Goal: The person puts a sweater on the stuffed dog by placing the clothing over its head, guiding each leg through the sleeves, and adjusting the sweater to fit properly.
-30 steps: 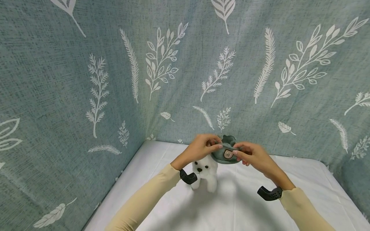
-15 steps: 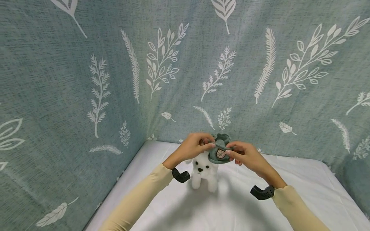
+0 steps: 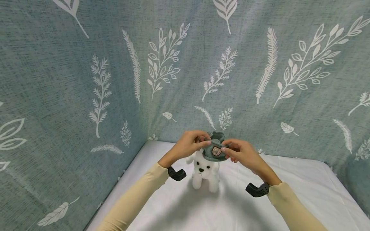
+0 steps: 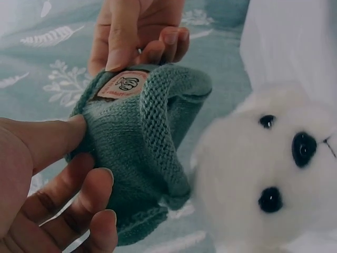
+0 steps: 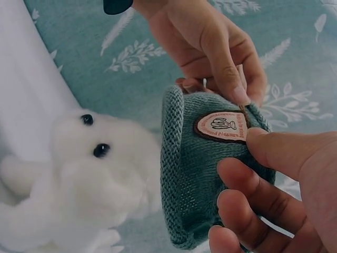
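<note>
- Presently, a white plush dog (image 3: 206,175) stands on a white sheet (image 3: 245,215) before leaf-print fabric (image 3: 185,83); the hat partly hides its head.
- Knitted green hat (image 4: 124,134) held at the dog's head, rolled brim facing it; contact undetermined.
- Left hand (image 3: 188,144), right hand (image 3: 244,153): each pinching the hat's edge opposite the brim.

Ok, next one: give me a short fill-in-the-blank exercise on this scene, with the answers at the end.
1. The knitted hat is pinched by ____ hands.
2. The patch on the hat lies nearest the thumb of the ____ hand.
3. The toy dog has ____ fur.
4. Its nose is ____.

Missing words: two; right; white; black.
</note>
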Available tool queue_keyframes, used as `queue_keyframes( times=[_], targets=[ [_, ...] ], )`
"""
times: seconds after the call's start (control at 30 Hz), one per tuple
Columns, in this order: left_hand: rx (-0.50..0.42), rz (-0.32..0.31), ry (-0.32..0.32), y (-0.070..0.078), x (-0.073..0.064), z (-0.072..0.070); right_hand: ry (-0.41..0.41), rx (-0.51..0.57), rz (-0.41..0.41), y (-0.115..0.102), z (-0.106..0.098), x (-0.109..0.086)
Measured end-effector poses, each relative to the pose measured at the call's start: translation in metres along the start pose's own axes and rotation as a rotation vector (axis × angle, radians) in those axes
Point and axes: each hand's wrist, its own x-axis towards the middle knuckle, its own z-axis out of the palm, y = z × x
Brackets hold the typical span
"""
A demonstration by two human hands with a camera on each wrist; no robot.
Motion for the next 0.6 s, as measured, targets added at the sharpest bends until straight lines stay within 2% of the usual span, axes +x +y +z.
queue_keyframes(
  times=[0.2, 0.4, 0.6],
  targets=[
    [0.017, 0.013, 0.019, -0.002, -0.004, -0.007, -0.003, 0.01, -0.026, -0.002, 0.006, 0.005],
    [0.024, 0.021, 0.006, -0.006, -0.009, -0.012, -0.01, 0.008, -0.024, -0.003, 0.015, 0.008],
    [0.016, -0.013, -0.016, -0.012, -0.016, -0.015, -0.034, 0.016, -0.021, -0.002, 0.021, 0.01]
  ],
)
